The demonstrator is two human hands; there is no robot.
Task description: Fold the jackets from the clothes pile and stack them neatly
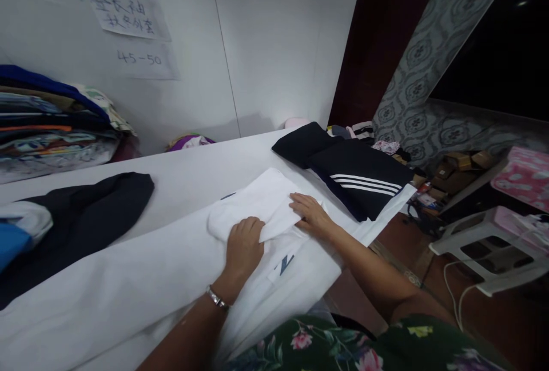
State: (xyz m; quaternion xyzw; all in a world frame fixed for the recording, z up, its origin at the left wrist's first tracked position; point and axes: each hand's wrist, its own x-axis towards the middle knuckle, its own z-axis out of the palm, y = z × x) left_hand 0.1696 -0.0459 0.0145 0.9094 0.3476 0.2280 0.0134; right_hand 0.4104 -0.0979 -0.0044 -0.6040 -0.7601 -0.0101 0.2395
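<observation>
A white garment (274, 196) lies partly folded on the white-covered table in front of me, with a dark blue mark on its lower part. My left hand (244, 245), a silver band at its wrist, is closed on the near left edge of the folded part; the thumb and fingertips are partly hidden. On the right side of the same cloth rests my right hand (313, 215), its fingers stretched out over the fabric. Just beyond it lies a folded black garment (362, 168) with white stripes.
Dark clothing (98, 205) lies at the table's left, beside a blue and white item (26, 225). A clothes pile (55, 125) stands by the white wall. Handwritten papers (132, 22) hang above. To the right, a plastic stool (493, 251) and boxes (458, 168) occupy the floor area.
</observation>
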